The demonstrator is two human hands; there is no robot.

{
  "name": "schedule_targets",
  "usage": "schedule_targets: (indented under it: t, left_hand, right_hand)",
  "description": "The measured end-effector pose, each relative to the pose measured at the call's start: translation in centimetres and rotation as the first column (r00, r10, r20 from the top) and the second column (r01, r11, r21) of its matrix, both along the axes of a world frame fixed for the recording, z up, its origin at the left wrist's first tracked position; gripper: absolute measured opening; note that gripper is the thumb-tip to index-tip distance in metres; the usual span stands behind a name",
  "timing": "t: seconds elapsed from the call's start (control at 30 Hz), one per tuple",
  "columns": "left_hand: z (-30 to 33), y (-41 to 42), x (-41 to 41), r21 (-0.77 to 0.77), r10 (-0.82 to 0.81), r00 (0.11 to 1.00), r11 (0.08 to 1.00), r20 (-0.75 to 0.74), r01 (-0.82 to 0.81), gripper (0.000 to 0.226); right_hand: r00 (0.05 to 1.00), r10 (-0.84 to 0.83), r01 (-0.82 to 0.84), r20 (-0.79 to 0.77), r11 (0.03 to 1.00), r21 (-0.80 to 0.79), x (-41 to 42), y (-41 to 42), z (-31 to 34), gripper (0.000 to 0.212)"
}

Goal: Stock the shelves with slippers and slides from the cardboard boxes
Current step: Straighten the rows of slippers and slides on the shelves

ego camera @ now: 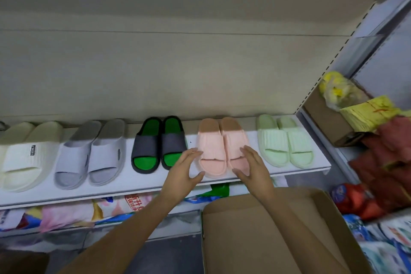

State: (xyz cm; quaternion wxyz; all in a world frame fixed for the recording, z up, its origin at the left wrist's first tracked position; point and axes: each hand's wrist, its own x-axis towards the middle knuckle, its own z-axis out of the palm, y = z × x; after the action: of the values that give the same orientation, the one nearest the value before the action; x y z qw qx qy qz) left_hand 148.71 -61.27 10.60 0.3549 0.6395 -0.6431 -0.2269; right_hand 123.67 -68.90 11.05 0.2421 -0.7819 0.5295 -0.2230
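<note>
**Both hands open around pink pair on shelf**

Left hand (185,170) & right hand (253,168): fingers straight, spread, gripping nothing. Each grip flanks the pink slides (219,151), left hand at their 9 o'clock, right hand at 3 o'clock over the right slide's edge; can't tell if fingertips touch. Pink pair sits flat on the white shelf (138,187), toes toward the person, approx. centre-right of frame.

Outward along the shelf: dark grey/green slides (159,143) just beside at 9 o'clock, then light grey slides (90,153), then cream slides (24,155) far left. Mint green slides (284,141) at 3 o'clock of the pink pair.

Cardboard box (244,229) at 6 o'clock, under the right forearm, flap open. Packaged goods (66,213) on the lower shelf at 7 o'clock. Yellow and red items (378,131) at 3 o'clock on the adjoining unit.
</note>
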Motion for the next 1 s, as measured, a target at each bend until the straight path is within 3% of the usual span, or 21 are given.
schedule_targets:
  t: [0.2,0.37,0.6,1.0]
  left_hand:
    - [-1.5,-1.9,-0.4,0.058,-0.059,0.996,0.996,-0.062,0.063,0.065]
    - [-2.6,-2.9,-0.6,0.031,-0.047,0.995,0.998,-0.087,0.050,0.065]
    - [-3.5,-3.6,-0.9,-0.085,-0.030,0.996,0.996,-0.090,0.022,0.053]
    - [-4.3,-2.2,-4.2,-0.037,0.159,0.987,0.986,-0.031,-0.160,0.076]
  right_hand:
    - [0.993,-0.077,0.081,-0.094,0.996,0.038,-0.4,-0.9,-0.4,0.073]
    - [0.990,-0.123,0.131,-0.069,0.981,0.139,-0.5,-1.4,-1.0,0.080]
    - [0.999,-0.051,0.049,0.013,0.995,0.090,-1.8,-2.0,-2.0,0.080]
    - [0.985,0.091,-0.097,0.146,0.995,0.034,-4.4,-4.3,-4.3,0.085]
